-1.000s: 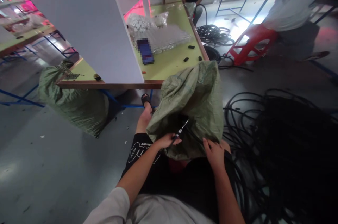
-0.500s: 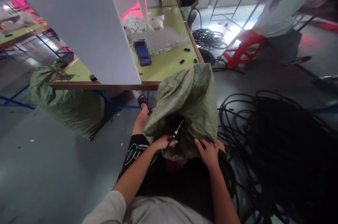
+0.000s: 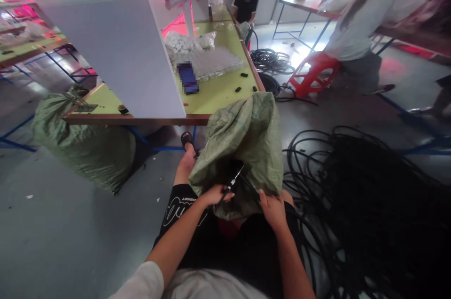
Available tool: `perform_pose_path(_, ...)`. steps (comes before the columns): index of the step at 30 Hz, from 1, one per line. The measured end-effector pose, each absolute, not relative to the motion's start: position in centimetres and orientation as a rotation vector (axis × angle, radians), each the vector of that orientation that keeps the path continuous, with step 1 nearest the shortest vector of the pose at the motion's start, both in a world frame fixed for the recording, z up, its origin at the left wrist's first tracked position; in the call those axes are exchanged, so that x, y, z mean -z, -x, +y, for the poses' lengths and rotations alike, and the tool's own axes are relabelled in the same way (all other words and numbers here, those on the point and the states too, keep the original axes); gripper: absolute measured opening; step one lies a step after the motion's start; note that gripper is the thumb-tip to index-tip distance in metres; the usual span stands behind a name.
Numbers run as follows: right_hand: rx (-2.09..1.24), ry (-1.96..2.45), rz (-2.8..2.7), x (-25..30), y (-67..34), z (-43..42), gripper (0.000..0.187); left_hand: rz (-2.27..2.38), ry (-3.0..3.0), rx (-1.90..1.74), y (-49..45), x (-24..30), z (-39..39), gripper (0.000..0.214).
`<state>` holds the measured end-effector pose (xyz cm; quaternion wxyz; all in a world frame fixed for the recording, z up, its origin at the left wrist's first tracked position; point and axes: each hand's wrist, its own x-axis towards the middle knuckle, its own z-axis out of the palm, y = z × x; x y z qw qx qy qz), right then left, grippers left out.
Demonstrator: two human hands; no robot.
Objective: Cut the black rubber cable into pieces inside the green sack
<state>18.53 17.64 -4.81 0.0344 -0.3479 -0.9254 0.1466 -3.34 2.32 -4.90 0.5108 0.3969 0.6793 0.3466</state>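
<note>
A green woven sack stands open between my knees, leaning on the table corner. My left hand is closed round the handles of a pair of scissors whose blades point up into the sack's dark mouth. My right hand is closed on a black cable at the sack's near rim. The cable runs toward the scissor blades. I sit with black shorts over my lap.
A yellow-green table with a white panel stands ahead. A second full green sack lies at left. A large heap of black cable covers the floor at right. Two other people work beyond, near a red stool.
The view has tilted up slightly, showing more of the room. Both hands stay at the sack's mouth, the scissors still angled into it; the right hand has edged a little left.
</note>
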Motion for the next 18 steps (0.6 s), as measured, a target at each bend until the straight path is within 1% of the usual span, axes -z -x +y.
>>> perform_pose_path(2, -0.373, 1.011, -2.893, 4.9, -18.8, 17.5, 0.052, 1.606, -0.938, -0.842, 3.1, 5.0, 2.6, 0.054)
perform_pose_path(4, -0.332, 1.006, -2.891, 4.8, -18.8, 17.3, 0.048, 1.619, -0.912, -0.848, 3.0, 5.3, 2.8, 0.055)
perform_pose_path(6, -0.370, 1.069, -2.838, 4.5, -18.7, 17.1, 0.052, 1.676, -0.915, -0.861, 3.0, 5.7, 2.7, 0.054)
perform_pose_path(9, -0.567, 1.156, -2.694, 3.8, -18.3, 16.8, 0.061, 1.767, -1.002, -0.920, 3.0, 6.2, 2.3, 0.053)
perform_pose_path(11, -0.663, 1.140, -2.602, 3.4, -17.9, 16.4, 0.059, 1.760, -1.046, -0.942, 3.1, 6.3, 2.0, 0.053)
perform_pose_path(14, -0.662, 1.075, -2.481, 2.9, -17.5, 15.9, 0.049, 1.691, -0.976, -0.936, 3.3, 6.2, 1.6, 0.054)
perform_pose_path(18, -0.652, 1.007, -2.414, 2.3, -17.3, 15.4, 0.049, 1.700, -0.893, -0.967, 3.5, 6.1, 0.9, 0.056)
